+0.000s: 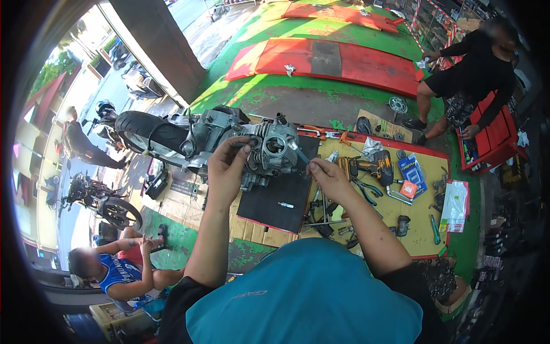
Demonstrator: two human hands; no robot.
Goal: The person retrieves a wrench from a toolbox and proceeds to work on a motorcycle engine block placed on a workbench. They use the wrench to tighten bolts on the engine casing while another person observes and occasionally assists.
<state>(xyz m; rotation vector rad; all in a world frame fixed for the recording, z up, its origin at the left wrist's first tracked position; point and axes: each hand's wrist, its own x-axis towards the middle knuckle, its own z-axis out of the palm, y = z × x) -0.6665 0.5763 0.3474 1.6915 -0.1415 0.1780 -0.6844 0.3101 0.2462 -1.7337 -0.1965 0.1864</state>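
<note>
A grey metal engine lies on the bench in front of me, with a round open bore facing up. My left hand is at the left of that bore, thumb and fingers pinched together against the engine. Whatever sits between those fingertips is dark and too small to name. My right hand pinches a thin tool with a blue-grey shaft. Its tip points up and left to the engine's right edge, and I cannot tell if it touches. A black mat lies under the engine's near side.
On the bench's right are a yellow-black cordless drill, pliers, an orange tape measure and several loose tools. A tyre adjoins the engine's left. One person sits lower left; another stands by a red tool cart.
</note>
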